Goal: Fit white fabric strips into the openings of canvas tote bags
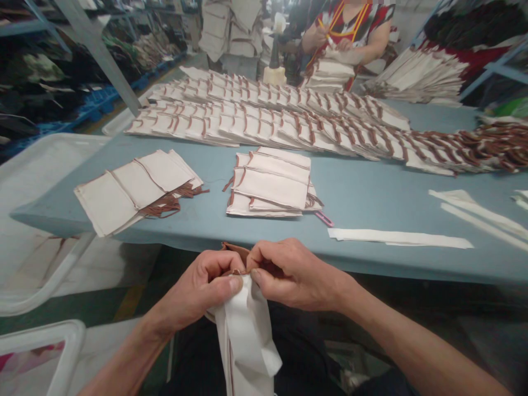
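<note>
A smooth blue-grey desk (371, 206) spans the room. Off its left edge, white plastic tubs (72, 140) stand on a dark green floor (105, 305) marked with a yellow stripe (131, 301). A slanting grey post (99, 55) rises near the far left corner, before blue, crowded shelving (28, 25). Beyond the far right corner stands a pale blue rack (497, 69). Light is pale and diffuse.

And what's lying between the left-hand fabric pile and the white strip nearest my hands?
In the head view: the middle fabric pile and a pink object.
</note>
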`<control>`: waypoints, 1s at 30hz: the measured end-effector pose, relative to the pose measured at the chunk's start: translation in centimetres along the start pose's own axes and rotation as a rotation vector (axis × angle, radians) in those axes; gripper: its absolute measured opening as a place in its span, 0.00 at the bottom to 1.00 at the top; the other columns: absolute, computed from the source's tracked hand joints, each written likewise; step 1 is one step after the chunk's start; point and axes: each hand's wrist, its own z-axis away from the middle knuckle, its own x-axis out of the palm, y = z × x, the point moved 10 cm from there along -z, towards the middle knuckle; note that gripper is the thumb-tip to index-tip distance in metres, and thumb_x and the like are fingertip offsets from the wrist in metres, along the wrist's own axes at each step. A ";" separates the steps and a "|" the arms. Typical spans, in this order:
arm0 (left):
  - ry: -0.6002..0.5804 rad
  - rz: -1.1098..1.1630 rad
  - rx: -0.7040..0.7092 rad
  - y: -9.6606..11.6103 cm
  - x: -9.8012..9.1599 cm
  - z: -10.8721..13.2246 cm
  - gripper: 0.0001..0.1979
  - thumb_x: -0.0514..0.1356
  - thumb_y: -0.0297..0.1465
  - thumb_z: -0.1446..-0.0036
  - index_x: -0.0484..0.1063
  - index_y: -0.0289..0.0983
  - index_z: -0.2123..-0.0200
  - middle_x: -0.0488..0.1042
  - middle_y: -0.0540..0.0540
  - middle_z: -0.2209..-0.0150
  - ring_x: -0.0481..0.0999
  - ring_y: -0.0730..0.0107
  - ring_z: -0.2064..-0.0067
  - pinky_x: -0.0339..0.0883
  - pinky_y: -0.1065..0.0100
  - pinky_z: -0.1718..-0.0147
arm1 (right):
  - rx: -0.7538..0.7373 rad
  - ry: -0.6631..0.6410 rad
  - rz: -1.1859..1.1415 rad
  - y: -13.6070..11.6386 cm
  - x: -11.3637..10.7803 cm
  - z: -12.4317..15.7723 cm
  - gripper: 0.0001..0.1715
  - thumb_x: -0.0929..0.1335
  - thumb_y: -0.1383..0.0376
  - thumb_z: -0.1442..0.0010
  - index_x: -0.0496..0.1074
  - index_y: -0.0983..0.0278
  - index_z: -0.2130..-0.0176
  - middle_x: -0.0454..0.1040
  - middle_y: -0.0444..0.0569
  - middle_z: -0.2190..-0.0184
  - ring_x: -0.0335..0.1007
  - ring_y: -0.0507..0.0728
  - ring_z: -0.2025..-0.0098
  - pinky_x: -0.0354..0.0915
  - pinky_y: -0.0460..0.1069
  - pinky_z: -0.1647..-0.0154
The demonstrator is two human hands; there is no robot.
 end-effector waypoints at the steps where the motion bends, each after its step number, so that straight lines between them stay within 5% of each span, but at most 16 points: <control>1: 0.002 -0.026 0.000 0.3 0.1 0.1 0.22 0.66 0.47 0.43 0.65 0.36 0.74 0.58 0.55 0.76 0.53 0.78 0.75 0.48 0.75 0.78 | 0.037 -0.016 -0.052 0.3 0.2 0.0 0.05 0.66 0.73 0.45 0.67 0.63 0.69 0.60 0.34 0.79 0.50 0.46 0.79 0.49 0.42 0.78; 10: -0.009 -0.276 0.005 1.7 0.3 0.8 0.14 0.61 0.37 0.44 0.64 0.36 0.76 0.59 0.55 0.77 0.54 0.78 0.76 0.48 0.75 0.79 | 0.244 -0.126 -0.587 2.2 3.3 0.8 0.04 0.66 0.67 0.41 0.66 0.64 0.68 0.61 0.37 0.77 0.50 0.47 0.77 0.52 0.42 0.79; 18: -0.005 -0.224 0.022 1.7 0.5 1.0 0.16 0.61 0.39 0.41 0.65 0.36 0.76 0.57 0.56 0.76 0.52 0.78 0.76 0.47 0.75 0.79 | -0.023 -0.023 0.014 -1.2 0.1 1.5 0.03 0.68 0.71 0.35 0.74 0.66 0.63 0.68 0.36 0.77 0.54 0.45 0.79 0.52 0.41 0.77; 24: 0.002 -0.239 0.039 2.3 1.1 0.9 0.16 0.60 0.39 0.41 0.65 0.36 0.76 0.59 0.55 0.76 0.54 0.77 0.75 0.49 0.74 0.77 | -0.221 0.101 0.272 -3.3 -0.6 2.2 0.04 0.69 0.71 0.38 0.75 0.65 0.61 0.80 0.42 0.73 0.66 0.47 0.79 0.56 0.43 0.75; 30: 0.007 -0.301 0.032 2.2 1.2 0.8 0.14 0.58 0.37 0.40 0.64 0.36 0.76 0.59 0.54 0.75 0.55 0.76 0.75 0.49 0.74 0.78 | -0.268 0.132 0.507 -4.2 -0.5 2.2 0.07 0.67 0.72 0.35 0.74 0.64 0.65 0.79 0.42 0.77 0.73 0.49 0.79 0.55 0.45 0.77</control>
